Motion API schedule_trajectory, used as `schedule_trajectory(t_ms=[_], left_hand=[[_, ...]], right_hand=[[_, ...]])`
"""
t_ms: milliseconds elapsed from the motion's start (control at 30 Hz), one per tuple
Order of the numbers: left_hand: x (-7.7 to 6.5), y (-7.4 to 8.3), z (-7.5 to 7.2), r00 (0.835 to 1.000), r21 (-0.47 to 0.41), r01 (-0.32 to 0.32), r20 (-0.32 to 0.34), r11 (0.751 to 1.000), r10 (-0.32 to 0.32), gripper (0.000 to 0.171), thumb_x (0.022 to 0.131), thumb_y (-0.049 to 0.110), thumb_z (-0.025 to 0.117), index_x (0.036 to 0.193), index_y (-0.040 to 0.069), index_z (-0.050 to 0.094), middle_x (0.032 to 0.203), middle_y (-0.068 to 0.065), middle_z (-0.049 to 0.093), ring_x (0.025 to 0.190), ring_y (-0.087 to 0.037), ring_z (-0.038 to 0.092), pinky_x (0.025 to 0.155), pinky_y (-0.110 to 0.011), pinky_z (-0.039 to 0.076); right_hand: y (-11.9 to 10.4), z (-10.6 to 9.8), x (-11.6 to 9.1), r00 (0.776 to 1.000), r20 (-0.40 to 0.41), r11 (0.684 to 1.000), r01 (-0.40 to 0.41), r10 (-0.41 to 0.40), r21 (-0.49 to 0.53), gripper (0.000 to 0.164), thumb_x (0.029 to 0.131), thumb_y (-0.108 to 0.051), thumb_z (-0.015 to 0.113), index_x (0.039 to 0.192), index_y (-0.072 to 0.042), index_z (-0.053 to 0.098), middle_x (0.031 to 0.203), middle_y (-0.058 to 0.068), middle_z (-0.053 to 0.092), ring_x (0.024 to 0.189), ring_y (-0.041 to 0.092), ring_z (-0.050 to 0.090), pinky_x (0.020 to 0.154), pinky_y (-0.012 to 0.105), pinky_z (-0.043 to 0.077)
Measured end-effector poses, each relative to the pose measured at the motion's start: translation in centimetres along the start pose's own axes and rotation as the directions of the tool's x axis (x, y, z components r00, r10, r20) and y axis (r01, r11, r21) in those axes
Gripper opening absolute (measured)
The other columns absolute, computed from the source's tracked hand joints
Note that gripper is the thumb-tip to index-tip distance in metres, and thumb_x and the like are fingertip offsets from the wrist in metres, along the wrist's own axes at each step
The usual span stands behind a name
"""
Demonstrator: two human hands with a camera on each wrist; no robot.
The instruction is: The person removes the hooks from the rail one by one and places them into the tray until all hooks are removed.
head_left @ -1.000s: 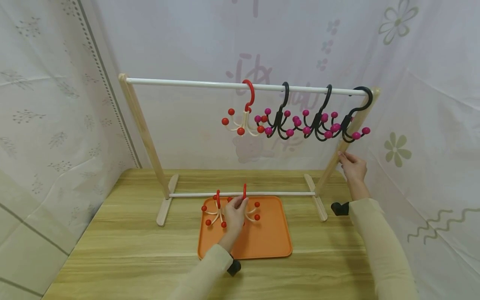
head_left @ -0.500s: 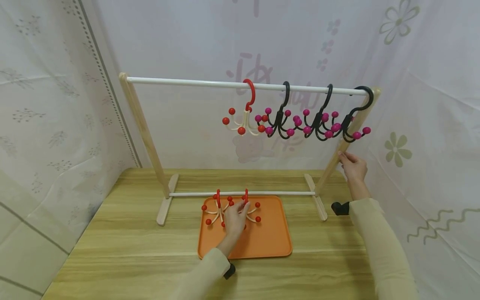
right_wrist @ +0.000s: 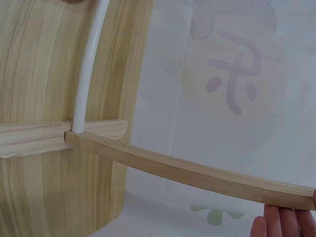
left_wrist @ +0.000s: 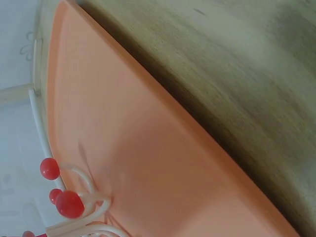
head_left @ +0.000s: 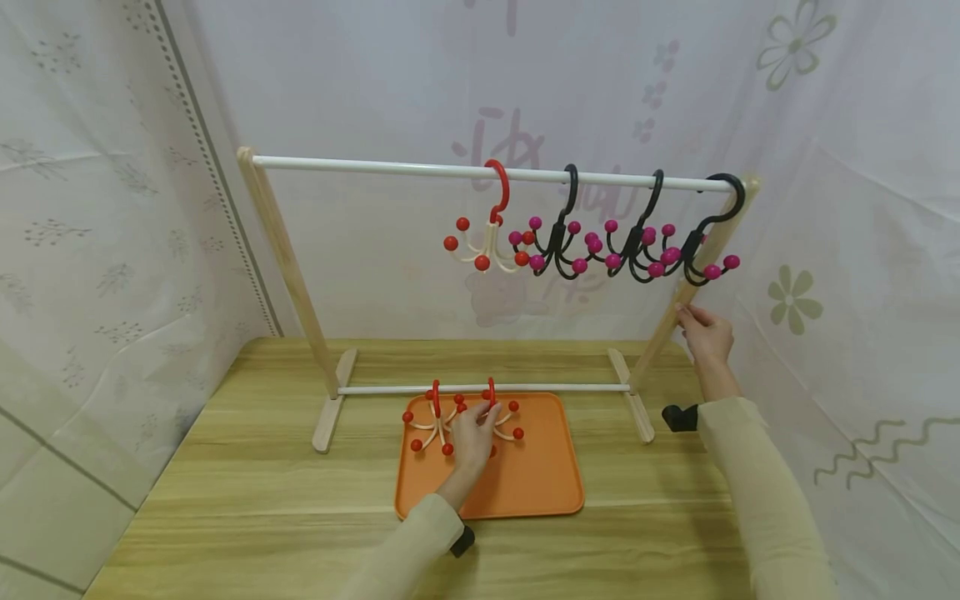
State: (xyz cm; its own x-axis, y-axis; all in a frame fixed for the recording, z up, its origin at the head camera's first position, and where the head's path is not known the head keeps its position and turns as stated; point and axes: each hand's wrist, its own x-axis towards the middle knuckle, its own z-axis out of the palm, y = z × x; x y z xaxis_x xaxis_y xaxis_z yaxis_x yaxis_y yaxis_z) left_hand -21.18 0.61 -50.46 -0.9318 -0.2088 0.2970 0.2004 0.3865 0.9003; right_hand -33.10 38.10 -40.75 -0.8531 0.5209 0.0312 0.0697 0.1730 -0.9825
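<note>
My left hand (head_left: 472,437) pinches the red hook of a cream hanger (head_left: 504,432) with red ball tips, low over the orange tray (head_left: 536,475). Part of that hanger is hidden behind the hand; its curved prongs (left_wrist: 89,210) show at the lower left of the left wrist view. Just left of it, a matching red-hooked hanger (head_left: 437,425) stands on the tray. My right hand (head_left: 707,333) grips the rack's right wooden post (head_left: 660,333); in the right wrist view its fingers (right_wrist: 289,222) lie against the post's edge.
Along the rack's white top rail (head_left: 375,167) hang a red-and-cream hanger (head_left: 491,237) and several black hangers (head_left: 558,237) with magenta balls, toward the right end. A lower white bar (head_left: 397,389) runs just behind the tray. Wooden feet (head_left: 335,400) stand on the table (head_left: 247,500).
My left hand and the hanger it pinches have dipped slightly toward the tray, and the hanger has turned a little. My right hand stays on the post.
</note>
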Motion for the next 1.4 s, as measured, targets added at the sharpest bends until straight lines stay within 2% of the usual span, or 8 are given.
schedule_trajectory(t_ms=[200, 267, 400, 533, 733, 1100, 1267, 1400], left_hand=[[-0.1, -0.1, 0.0, 1.0, 0.022, -0.01, 0.022, 1.0, 0.009, 0.023, 0.082, 0.026, 0.061, 0.083, 0.005, 0.069, 0.076, -0.005, 0.066, 0.063, -0.014, 0.058, 0.048, -0.024, 0.041], [-0.1, 0.0, -0.2, 0.999, 0.001, 0.004, 0.035, 1.0, -0.004, 0.023, 0.081, 0.025, 0.062, 0.087, 0.004, 0.069, 0.082, -0.008, 0.066, 0.067, -0.016, 0.061, 0.05, -0.024, 0.045], [0.0, 0.3, -0.8, 0.997, 0.002, 0.037, 0.07, 0.999, -0.037, 0.029, 0.082, 0.028, 0.062, 0.096, 0.003, 0.068, 0.088, -0.011, 0.065, 0.066, -0.019, 0.063, 0.045, -0.024, 0.045], [0.7, 0.2, -1.7, 0.996, 0.077, -0.018, 0.085, 0.997, 0.012, 0.037, 0.086, 0.038, 0.054, 0.1, 0.006, 0.067, 0.062, -0.007, 0.062, 0.041, -0.014, 0.051, 0.032, -0.022, 0.029], [2.6, 0.7, -3.4, 0.99, 0.114, -0.139, 0.041, 0.984, 0.135, 0.036, 0.089, 0.035, 0.051, 0.096, 0.005, 0.068, 0.066, -0.007, 0.064, 0.049, -0.014, 0.058, 0.038, -0.022, 0.038], [8.7, 4.4, -10.3, 0.966, 0.012, -0.233, -0.109, 0.972, 0.233, 0.026, 0.089, 0.021, 0.054, 0.1, 0.001, 0.065, 0.092, -0.013, 0.065, 0.075, -0.023, 0.062, 0.062, -0.033, 0.049], [11.5, 5.2, -14.7, 0.963, 0.077, -0.21, -0.155, 0.975, 0.22, 0.029, 0.089, 0.022, 0.052, 0.107, 0.002, 0.062, 0.1, -0.015, 0.062, 0.081, -0.026, 0.061, 0.067, -0.036, 0.048], [13.5, 5.4, -17.8, 0.931, 0.146, -0.237, -0.248, 0.96, 0.268, 0.028, 0.088, 0.019, 0.053, 0.107, 0.0, 0.061, 0.1, -0.016, 0.062, 0.086, -0.026, 0.06, 0.069, -0.038, 0.048]], right_hand=[[5.6, -0.8, 6.0, 0.998, 0.039, 0.988, 0.036, -0.042, 0.148, 0.034, 0.07, -0.027, 0.075, 0.101, -0.015, 0.068, 0.091, 0.003, 0.066, 0.083, 0.012, 0.061, 0.069, 0.026, 0.047], [5.4, -0.7, 5.9, 0.999, 0.033, 0.993, 0.029, -0.033, 0.119, 0.035, 0.07, -0.029, 0.075, 0.101, -0.015, 0.068, 0.091, 0.003, 0.066, 0.082, 0.012, 0.061, 0.068, 0.026, 0.047], [2.0, -0.3, 1.9, 1.0, 0.022, 0.999, 0.018, -0.02, 0.051, 0.043, 0.07, -0.042, 0.071, 0.104, -0.017, 0.067, 0.093, 0.0, 0.065, 0.082, 0.008, 0.06, 0.07, 0.024, 0.046], [-3.1, 0.4, -3.6, 0.999, -0.036, 0.997, -0.032, 0.029, -0.072, 0.055, 0.075, -0.043, 0.066, 0.116, -0.008, 0.059, 0.093, -0.003, 0.065, 0.084, 0.007, 0.058, 0.068, 0.019, 0.045], [-4.5, 0.6, -5.2, 0.998, -0.04, 0.998, -0.04, 0.038, -0.048, 0.054, 0.077, -0.038, 0.065, 0.118, -0.004, 0.056, 0.074, -0.015, 0.059, 0.079, 0.003, 0.055, 0.061, 0.012, 0.041], [-4.6, 0.7, -5.2, 0.997, -0.046, 0.997, -0.065, 0.063, -0.041, 0.056, 0.076, -0.041, 0.064, 0.119, -0.006, 0.056, 0.081, -0.012, 0.059, 0.084, 0.006, 0.055, 0.072, 0.018, 0.042], [-4.7, 0.8, -5.3, 0.997, -0.043, 0.997, -0.064, 0.063, -0.032, 0.056, 0.076, -0.039, 0.064, 0.119, -0.005, 0.056, 0.077, -0.014, 0.058, 0.084, 0.006, 0.055, 0.074, 0.019, 0.043], [-4.7, 0.8, -5.4, 0.997, -0.048, 0.997, -0.06, 0.058, -0.041, 0.055, 0.077, -0.04, 0.064, 0.119, -0.005, 0.056, 0.077, -0.014, 0.058, 0.084, 0.005, 0.055, 0.073, 0.018, 0.042]])
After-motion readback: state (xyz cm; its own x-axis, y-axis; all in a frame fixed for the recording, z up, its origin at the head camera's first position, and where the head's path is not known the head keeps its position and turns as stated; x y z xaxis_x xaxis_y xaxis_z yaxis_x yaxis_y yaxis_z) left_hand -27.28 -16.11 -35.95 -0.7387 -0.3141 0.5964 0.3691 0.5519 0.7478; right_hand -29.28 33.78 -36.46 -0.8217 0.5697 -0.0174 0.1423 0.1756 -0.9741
